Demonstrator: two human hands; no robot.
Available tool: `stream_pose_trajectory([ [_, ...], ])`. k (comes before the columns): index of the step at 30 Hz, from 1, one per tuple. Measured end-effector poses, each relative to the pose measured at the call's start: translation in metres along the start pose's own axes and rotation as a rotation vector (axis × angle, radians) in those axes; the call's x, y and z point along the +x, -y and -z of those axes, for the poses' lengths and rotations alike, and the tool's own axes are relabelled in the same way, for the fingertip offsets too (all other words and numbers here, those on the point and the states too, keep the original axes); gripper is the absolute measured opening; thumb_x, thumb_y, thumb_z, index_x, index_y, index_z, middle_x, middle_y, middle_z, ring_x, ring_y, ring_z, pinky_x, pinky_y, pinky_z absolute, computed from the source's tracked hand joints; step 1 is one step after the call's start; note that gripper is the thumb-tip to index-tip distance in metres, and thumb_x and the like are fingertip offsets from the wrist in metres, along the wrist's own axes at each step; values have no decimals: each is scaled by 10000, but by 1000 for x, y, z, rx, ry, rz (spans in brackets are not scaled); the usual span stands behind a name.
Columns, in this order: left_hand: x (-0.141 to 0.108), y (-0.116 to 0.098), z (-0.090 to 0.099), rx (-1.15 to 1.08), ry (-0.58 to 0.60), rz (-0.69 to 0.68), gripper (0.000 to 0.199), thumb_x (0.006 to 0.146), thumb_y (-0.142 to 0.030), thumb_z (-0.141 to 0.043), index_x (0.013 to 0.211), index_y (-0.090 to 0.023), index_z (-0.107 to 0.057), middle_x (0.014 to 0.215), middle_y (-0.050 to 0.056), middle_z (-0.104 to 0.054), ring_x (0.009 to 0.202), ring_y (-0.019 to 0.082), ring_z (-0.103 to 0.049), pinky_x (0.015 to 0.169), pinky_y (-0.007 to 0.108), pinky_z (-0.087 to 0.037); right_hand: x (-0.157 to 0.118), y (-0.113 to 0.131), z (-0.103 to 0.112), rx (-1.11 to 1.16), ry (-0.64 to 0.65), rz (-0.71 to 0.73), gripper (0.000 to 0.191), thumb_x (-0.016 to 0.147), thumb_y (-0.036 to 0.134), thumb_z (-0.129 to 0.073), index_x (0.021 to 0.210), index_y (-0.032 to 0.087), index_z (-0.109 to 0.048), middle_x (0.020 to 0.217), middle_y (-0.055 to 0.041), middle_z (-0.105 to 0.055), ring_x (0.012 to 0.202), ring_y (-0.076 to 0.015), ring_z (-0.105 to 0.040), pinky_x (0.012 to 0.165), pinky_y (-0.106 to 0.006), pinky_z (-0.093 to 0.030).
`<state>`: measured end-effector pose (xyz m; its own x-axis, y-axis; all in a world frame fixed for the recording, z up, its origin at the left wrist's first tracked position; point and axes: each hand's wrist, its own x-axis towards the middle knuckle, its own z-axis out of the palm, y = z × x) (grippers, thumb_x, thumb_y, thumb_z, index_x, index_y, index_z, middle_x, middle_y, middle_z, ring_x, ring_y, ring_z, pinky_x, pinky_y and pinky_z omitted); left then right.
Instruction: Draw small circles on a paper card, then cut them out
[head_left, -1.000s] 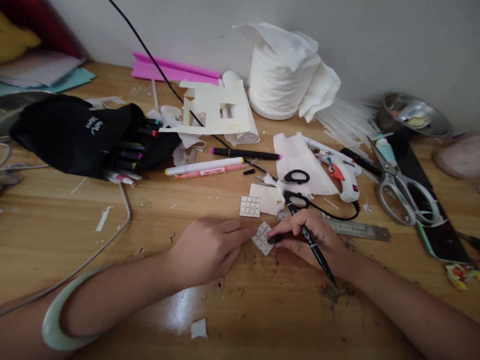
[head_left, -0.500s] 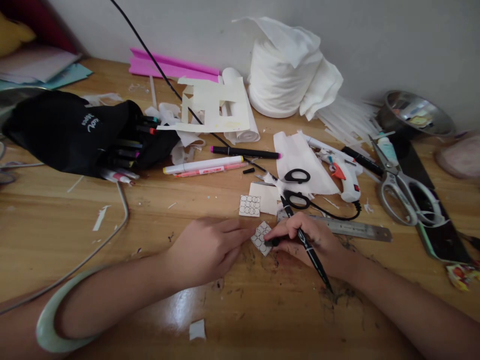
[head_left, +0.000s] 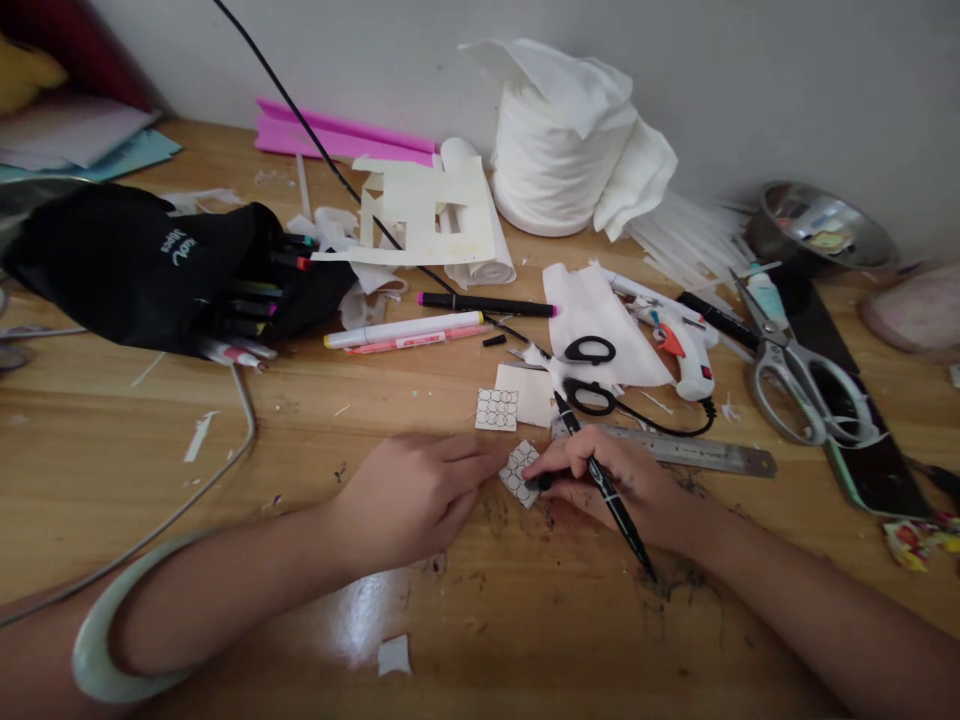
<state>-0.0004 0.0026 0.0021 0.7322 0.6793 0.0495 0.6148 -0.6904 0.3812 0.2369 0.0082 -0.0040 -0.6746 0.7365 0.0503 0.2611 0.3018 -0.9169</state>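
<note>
Circle-patterned square [head_left: 514, 474] set cornerwise on the surface [head_left: 525, 620], left hand [head_left: 409, 495] at its left edge, fingers bunched, grip unclear, right hand [head_left: 628, 482] holding small black object [head_left: 545, 481] and black pen [head_left: 616, 507]

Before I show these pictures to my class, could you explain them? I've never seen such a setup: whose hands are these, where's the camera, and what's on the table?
No robot here: one person works with bare hands, filmed forward and down by a camera worn on their head.

The left hand has its fingertips at the edge of a small circle-patterned card. The right hand holds a black pen slantwise and pinches a small dark piece, too unclear to name, at that card.

On the wooden table are another patterned card, a metal ruler, black-handled scissors, a white glue gun, a black pouch of markers and a white roll.
</note>
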Motion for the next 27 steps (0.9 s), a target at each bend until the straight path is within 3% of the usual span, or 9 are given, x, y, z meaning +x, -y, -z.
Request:
stream_pose_trajectory([
  [15,0,0,0,10,-31,-20,323,843,-130,-388,1109,-185,-564,863,26,-638,672,157,-591,548,247,-447,-2,0,0,-107,4,9,95,859,153,-481,815,218,-426,947,-47,-652,881,-139,-609,696,-270,-493],
  [18,-1,1,0,-24,-75,-88,358,846,-117,-390,1183,-163,-503,888,43,-637,698,152,-588,583,243,-457,-2,-1,-1,-119,-6,3,111,859,165,-489,797,216,-411,929,-41,-655,854,-138,-610,680,-264,-483],
  [22,-2,-1,2,-25,-128,-248,407,877,-128,-346,1281,-161,-388,755,23,-612,615,137,-557,543,226,-435,-3,-3,-1,-169,-18,6,130,848,186,-506,775,213,-402,874,-31,-650,762,-130,-601,641,-258,-463],
  [27,-3,-3,5,54,-43,-293,416,881,-127,-350,1295,-160,-354,718,5,-573,554,141,-510,463,243,-379,-2,-3,-1,-153,-17,-16,110,852,199,-507,787,213,-420,864,-23,-653,758,-125,-595,646,-255,-449],
])
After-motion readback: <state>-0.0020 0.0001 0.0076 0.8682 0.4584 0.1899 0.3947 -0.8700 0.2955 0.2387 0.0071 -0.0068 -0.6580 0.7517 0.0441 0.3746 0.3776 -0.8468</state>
